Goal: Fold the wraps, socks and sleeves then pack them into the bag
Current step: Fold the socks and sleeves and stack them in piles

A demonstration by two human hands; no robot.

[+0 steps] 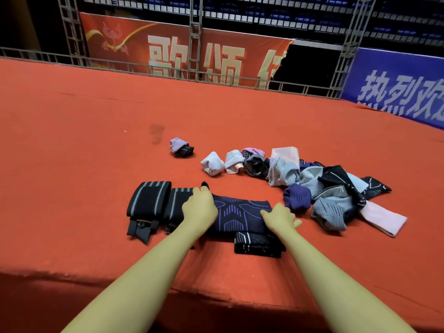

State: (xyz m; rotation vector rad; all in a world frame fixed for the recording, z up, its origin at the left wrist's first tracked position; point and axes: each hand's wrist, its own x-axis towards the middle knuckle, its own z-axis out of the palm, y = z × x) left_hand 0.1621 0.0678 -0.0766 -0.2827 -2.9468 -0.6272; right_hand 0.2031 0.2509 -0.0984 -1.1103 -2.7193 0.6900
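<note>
A dark navy sleeve with purple lines lies flat on the red carpet in front of me. My left hand lies on its left end, fingers curled over the far edge. My right hand presses its right end with spread fingers. Two folded black wraps with grey stripes sit side by side to the left. A small folded black piece lies just below the sleeve. No bag is in view.
Rolled socks in white, pink and grey line up behind the sleeve, one lilac-and-black roll apart at the left. A loose heap of socks and sleeves spreads to the right. A metal rail and banners bound the carpet's far edge.
</note>
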